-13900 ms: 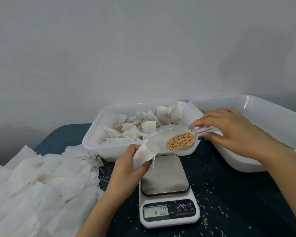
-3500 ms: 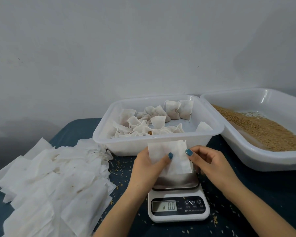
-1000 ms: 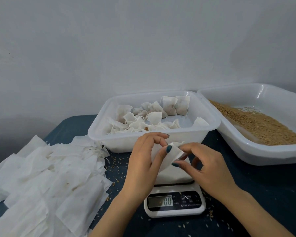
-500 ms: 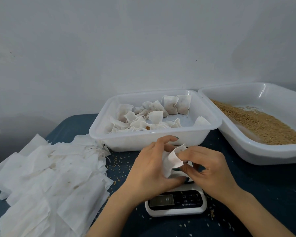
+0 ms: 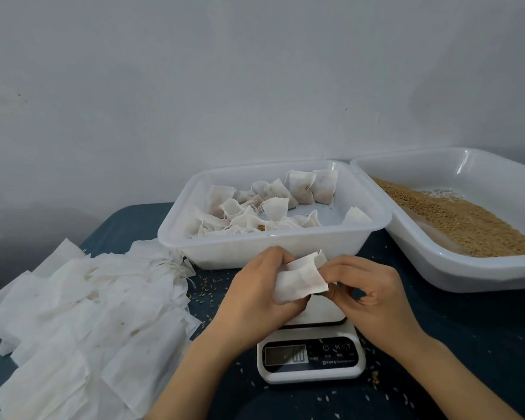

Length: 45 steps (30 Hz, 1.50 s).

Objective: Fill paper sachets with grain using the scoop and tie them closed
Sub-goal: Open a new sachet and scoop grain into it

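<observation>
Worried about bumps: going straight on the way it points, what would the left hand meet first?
The left hand, gripping a sachet, would likely meet the near wall of the white tray; depth is unclear.

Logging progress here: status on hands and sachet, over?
Left hand and right hand both pinch one sachet above the scale. Filled or not, cannot tell. Nothing blocking.

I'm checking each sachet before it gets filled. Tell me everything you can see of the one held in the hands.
The sachet is a small, thin white paper pouch, roughly square, creased and limp, with no grain showing. It is held above the scale, near the tray of tied sachets. The left hand grips its lower left part; the right hand pinches its upper right corner, where the paper bunches. Whether its mouth is open cannot be told.
</observation>
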Available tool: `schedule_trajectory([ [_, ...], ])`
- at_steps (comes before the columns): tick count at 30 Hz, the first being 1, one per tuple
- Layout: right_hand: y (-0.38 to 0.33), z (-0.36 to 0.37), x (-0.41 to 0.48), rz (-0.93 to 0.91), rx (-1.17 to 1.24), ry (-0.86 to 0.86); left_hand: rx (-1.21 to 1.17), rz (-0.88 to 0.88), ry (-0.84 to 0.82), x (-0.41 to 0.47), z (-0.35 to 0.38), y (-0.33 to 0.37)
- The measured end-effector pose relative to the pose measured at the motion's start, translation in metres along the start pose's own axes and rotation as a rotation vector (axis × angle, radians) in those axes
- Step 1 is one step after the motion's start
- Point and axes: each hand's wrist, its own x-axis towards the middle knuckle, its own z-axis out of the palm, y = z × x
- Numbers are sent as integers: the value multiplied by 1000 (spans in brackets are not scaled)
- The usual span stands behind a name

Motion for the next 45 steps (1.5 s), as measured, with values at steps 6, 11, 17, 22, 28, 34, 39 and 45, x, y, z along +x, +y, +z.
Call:
schedule_trajectory([
  [6,-3,0,0,41,-3,-8,-49,-22,7,1,-1,-5],
  [11,-5,-1,3,32,-45,16,-47,-65,34,2,0,-10],
  [17,-1,-7,8,159,-270,44,-81,-119,98,3,2,-10],
  [22,8,-25,39,208,-487,36,-63,-116,101,2,5,-10],
  [28,63,-90,74,665,-712,42,-103,-147,115,2,5,-8],
  [34,101,-130,72,1058,-934,-532,-195,-182,137,3,5,-6],
  [39,105,-124,63,998,-1043,-567,-212,-174,116,2,5,-9],
  [45,100,-124,68,1071,-1052,-462,-225,-162,108,1,5,-9],
])
